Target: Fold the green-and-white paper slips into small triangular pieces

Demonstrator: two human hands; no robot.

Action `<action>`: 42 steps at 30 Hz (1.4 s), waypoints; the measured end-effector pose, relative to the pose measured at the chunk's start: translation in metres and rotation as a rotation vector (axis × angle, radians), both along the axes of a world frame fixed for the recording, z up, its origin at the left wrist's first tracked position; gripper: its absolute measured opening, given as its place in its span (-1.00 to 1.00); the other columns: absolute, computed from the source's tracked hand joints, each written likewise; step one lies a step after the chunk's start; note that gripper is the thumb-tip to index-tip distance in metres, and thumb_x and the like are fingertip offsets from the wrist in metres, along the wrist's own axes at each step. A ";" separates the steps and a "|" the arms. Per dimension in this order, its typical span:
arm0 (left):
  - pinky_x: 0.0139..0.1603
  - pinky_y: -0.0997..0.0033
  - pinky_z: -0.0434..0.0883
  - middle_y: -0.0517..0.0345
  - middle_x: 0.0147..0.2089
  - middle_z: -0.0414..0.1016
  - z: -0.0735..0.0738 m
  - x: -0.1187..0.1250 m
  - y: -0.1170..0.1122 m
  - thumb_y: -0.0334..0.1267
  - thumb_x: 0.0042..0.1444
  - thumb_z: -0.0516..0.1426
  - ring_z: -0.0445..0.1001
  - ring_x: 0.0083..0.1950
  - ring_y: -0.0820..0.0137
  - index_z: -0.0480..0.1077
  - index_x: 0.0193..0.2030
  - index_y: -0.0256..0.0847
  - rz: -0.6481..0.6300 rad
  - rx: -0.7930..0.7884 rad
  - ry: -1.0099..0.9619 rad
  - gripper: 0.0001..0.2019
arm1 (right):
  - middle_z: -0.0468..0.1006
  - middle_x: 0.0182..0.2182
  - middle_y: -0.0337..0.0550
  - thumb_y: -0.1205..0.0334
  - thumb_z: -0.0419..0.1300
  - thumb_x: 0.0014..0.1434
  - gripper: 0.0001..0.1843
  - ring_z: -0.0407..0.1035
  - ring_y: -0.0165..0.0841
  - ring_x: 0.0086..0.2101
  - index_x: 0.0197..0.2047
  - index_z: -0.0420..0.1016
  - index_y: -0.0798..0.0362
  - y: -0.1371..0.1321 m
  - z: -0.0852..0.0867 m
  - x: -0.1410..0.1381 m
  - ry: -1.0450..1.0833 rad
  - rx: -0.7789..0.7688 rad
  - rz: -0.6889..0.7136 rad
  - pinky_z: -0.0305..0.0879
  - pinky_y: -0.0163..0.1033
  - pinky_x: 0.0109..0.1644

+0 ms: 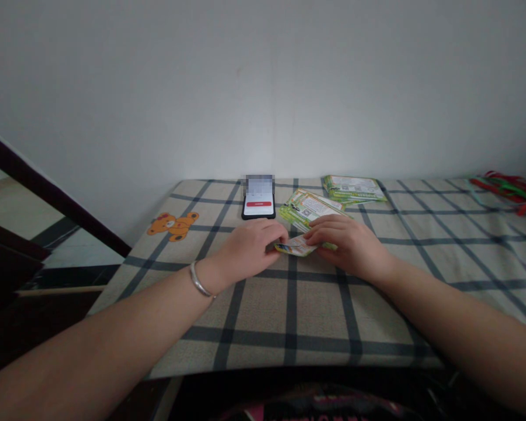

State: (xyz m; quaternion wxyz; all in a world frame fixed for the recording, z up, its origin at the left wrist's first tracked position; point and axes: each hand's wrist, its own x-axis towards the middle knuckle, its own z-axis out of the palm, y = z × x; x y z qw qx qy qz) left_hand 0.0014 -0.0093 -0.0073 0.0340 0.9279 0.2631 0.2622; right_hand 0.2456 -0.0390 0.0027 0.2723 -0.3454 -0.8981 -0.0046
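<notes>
Wrists down on the beige, dark-checked cloth tabletop (289,310). My left grip (249,248) and right grip (350,242) each pinch one end of the small green-and-white paper card (296,247), low over the cloth. Just beyond lies a fanned pile of green leaflets (309,207), with a black phone (258,202) to its left. Farther back is a second leaflet stack (354,188).

The counter (289,316) stands with its far edge against a wall (263,88). A phone (258,202) lies at the middle of that far edge. Right of it, also along the far edge, lies a stack of leaflets (354,188). A second leaflet stack (309,207) lies between the two, slightly nearer. Just before this stack is a small card (294,247), pinched between the left grip (245,248) and the right grip (350,242). A bundle of ribbons (511,190) lies at the far right corner.
</notes>
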 end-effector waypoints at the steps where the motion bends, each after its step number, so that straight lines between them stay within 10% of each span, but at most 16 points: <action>1: -0.10 0.30 0.42 0.13 -0.18 0.53 0.001 0.000 -0.001 -0.44 0.08 0.14 0.49 -0.13 0.31 0.39 -0.22 -0.21 -0.010 0.031 0.006 -0.87 | 0.63 -0.16 -0.08 0.40 0.19 0.16 -0.83 0.47 -0.24 -0.04 -0.21 0.58 0.02 -0.001 0.001 -0.001 0.003 0.003 -0.016 0.39 -0.10 0.04; 18: -0.19 0.32 0.40 0.16 -0.29 0.52 0.003 0.001 -0.007 -0.31 0.23 0.12 0.49 -0.24 0.34 0.36 -0.22 -0.22 0.039 0.232 -0.081 -0.96 | 0.57 -0.35 -0.10 0.29 0.16 0.22 -0.87 0.42 -0.27 -0.25 -0.28 0.56 0.07 -0.005 0.004 -0.003 0.001 0.032 -0.088 0.33 -0.20 -0.17; 33: -0.20 0.34 0.48 0.08 0.00 0.51 -0.004 0.002 -0.005 -0.32 0.19 0.17 0.54 -0.18 0.36 0.24 0.12 -0.16 0.152 -0.127 -0.136 -0.64 | 0.54 -0.31 -0.14 0.19 0.21 0.15 -0.80 0.38 -0.32 -0.33 -0.14 0.48 0.05 0.004 -0.007 -0.005 0.285 -0.309 -0.273 0.28 -0.24 -0.26; 42: 0.16 0.10 0.39 -0.01 0.08 0.43 -0.008 0.000 0.000 -0.30 0.18 0.19 0.40 0.11 0.22 0.24 0.18 -0.23 0.110 -0.007 -0.012 -0.57 | 0.47 -0.40 -0.20 0.15 0.23 0.15 -0.79 0.32 -0.33 -0.38 -0.14 0.51 0.01 0.011 -0.013 -0.003 0.171 -0.288 -0.328 0.22 -0.24 -0.31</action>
